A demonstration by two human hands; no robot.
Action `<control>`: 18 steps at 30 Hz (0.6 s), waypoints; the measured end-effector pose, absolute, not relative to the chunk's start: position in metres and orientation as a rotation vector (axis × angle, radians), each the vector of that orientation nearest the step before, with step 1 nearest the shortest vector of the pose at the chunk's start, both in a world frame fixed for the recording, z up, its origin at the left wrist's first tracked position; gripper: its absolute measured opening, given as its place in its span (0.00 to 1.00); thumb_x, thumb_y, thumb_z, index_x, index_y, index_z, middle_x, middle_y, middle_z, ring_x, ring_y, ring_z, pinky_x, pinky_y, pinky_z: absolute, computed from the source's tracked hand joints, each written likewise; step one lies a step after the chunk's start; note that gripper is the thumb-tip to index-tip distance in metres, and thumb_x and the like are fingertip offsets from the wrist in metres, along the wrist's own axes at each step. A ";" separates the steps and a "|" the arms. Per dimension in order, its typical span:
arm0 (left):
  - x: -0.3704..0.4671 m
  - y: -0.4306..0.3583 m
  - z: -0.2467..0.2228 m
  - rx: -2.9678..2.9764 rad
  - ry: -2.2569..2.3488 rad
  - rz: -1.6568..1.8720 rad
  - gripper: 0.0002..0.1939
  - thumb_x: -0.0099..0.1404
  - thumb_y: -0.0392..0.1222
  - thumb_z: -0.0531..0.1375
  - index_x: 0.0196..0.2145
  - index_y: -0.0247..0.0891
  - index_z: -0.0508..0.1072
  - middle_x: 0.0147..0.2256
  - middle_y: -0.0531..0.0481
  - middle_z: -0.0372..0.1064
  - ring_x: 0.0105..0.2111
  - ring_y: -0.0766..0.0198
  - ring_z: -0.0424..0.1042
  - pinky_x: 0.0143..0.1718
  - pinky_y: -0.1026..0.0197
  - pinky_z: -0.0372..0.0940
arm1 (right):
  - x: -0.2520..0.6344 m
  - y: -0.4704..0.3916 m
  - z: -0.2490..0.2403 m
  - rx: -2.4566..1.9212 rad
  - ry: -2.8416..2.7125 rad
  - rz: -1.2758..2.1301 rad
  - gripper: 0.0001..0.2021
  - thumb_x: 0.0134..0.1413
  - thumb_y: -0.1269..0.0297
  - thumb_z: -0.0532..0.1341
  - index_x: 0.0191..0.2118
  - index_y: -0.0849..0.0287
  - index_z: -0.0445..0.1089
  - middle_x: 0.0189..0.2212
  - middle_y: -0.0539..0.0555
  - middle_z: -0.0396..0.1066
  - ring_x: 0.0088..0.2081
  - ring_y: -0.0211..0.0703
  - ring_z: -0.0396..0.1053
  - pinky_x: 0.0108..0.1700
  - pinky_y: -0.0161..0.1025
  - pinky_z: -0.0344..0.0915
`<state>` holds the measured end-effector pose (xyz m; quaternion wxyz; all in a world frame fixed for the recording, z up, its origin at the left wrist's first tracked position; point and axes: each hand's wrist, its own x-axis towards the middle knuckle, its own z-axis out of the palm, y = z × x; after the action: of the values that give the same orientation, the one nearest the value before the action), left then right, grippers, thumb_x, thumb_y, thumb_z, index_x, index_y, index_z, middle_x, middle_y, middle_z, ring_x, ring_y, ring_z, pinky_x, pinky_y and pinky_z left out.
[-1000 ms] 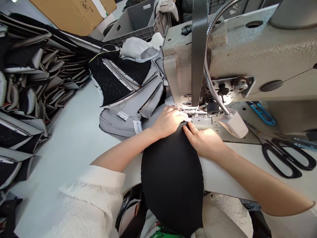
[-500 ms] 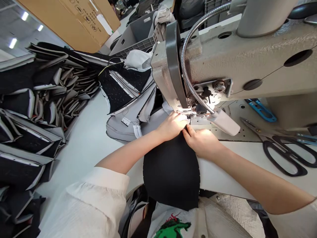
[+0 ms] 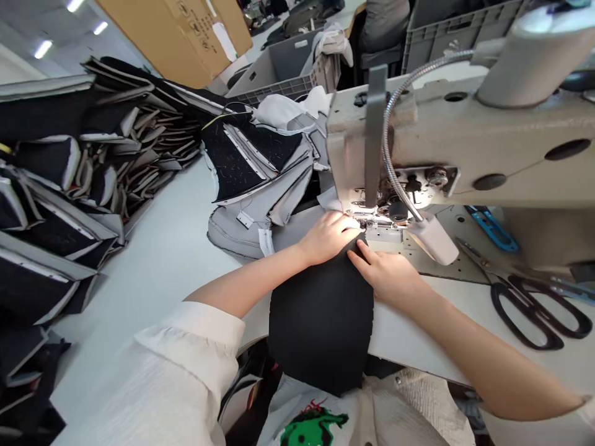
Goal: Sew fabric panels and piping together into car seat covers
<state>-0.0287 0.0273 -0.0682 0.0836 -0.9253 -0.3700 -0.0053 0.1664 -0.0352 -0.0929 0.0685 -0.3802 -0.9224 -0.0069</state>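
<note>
A black fabric panel (image 3: 320,322) lies under the needle area of a sewing machine (image 3: 446,142), its rounded lower end hanging over the table edge. My left hand (image 3: 328,236) presses on the panel's upper left part beside the lit presser foot (image 3: 365,224), fingers together. My right hand (image 3: 388,269) rests on the panel's right edge just below, index finger and thumb apart on the fabric. Grey fabric pieces (image 3: 290,223) lie left of the needle, partly behind my left hand.
Black and grey sewn pieces (image 3: 51,217) are stacked on the left. Large scissors (image 3: 525,297) and blue thread snips (image 3: 493,229) lie at right. A lamp head (image 3: 432,240) hangs near the needle. Behind are a grey crate (image 3: 279,68) and a cardboard box (image 3: 181,37).
The view has shifted, so the machine appears further right. My right hand's fingers have spread a little and sit slightly further from my left hand.
</note>
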 end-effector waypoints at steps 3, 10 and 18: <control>-0.064 0.008 -0.057 -2.584 -1.656 -0.002 0.38 0.58 0.46 0.59 0.63 0.37 0.51 0.62 0.35 0.47 0.60 0.44 0.50 0.54 0.46 0.55 | 0.180 -0.029 -0.094 -1.026 -2.650 0.090 0.21 0.48 0.79 0.50 0.45 0.58 0.72 0.42 0.57 0.74 0.34 0.41 0.70 0.30 0.36 0.61; -0.153 0.006 -0.014 -2.234 -2.082 0.686 0.43 0.55 0.47 0.58 0.65 0.41 0.47 0.66 0.34 0.28 0.64 0.40 0.36 0.51 0.33 0.53 | 0.115 -0.016 -0.097 -0.722 -2.616 0.152 0.21 0.60 0.69 0.49 0.59 0.59 0.61 0.58 0.63 0.60 0.56 0.51 0.59 0.52 0.48 0.61; -0.263 -0.136 0.031 -2.093 -2.350 1.092 0.14 0.52 0.49 0.57 0.18 0.37 0.72 0.23 0.43 0.71 0.29 0.51 0.70 0.33 0.46 0.66 | 0.082 -0.030 -0.105 -1.020 -2.505 -0.080 0.25 0.60 0.67 0.50 0.63 0.64 0.53 0.60 0.69 0.52 0.60 0.59 0.52 0.56 0.54 0.56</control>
<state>-0.2630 -0.1365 0.0309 -0.0948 -0.6256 -0.7022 0.3264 0.0816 -0.0299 -0.1055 0.2164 -0.3679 -0.9039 -0.0289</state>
